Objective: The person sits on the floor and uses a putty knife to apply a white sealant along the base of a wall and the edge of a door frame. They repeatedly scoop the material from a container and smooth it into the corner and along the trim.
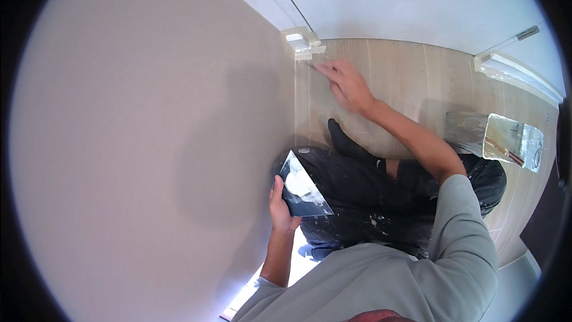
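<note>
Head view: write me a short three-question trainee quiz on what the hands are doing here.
1. True or false: the left hand holds a flat dark board with white filler on it.
2. Where does the right hand reach? A) the wrapped bundle on the floor B) the foot of the wall, near the white corner fitting C) the person's knee
3. Fill in: the person sits on a light ____ floor.

Key: 1 true; 2 B; 3 wooden.
</note>
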Action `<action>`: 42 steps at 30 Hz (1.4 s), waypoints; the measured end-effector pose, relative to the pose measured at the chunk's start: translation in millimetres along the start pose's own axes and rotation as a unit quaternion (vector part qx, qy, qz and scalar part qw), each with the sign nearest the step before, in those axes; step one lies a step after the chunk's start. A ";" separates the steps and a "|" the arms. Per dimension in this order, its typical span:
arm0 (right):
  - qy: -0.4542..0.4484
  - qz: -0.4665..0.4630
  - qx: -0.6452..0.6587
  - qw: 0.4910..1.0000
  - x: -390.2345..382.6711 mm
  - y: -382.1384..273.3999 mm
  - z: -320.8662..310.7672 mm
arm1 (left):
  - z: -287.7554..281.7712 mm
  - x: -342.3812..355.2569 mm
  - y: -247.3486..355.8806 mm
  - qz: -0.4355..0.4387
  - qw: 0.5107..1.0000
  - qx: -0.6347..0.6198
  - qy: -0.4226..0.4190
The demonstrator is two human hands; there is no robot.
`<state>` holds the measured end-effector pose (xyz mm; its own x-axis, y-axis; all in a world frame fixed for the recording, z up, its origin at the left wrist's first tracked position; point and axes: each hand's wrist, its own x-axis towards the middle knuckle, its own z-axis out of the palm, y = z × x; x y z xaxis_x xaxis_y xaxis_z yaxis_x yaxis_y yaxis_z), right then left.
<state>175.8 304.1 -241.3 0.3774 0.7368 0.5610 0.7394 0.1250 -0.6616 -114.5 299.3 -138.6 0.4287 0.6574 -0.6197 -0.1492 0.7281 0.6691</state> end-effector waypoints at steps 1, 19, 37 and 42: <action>-0.040 -0.017 0.015 0.999 -6.6 -18.3 -17.1 | 4.8 -0.2 0.9 -0.011 1.000 -0.016 0.006; -0.020 0.146 0.111 0.983 -16.4 14.8 -1.3 | 53.2 1.5 39.8 0.050 0.994 -0.069 -0.073; 0.001 0.497 0.313 0.809 41.0 123.4 93.3 | -23.9 3.3 -7.5 0.053 0.998 0.015 0.001; 0.014 0.504 0.319 0.802 41.9 126.4 98.7 | -25.4 5.8 -6.7 0.045 0.999 0.013 -0.006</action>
<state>230.0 416.3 -350.6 0.6229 0.6630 -0.4153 -0.3830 -0.2044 -0.9008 -133.6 303.1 -157.0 0.4255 0.7174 -0.5516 -0.1636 0.6605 0.7328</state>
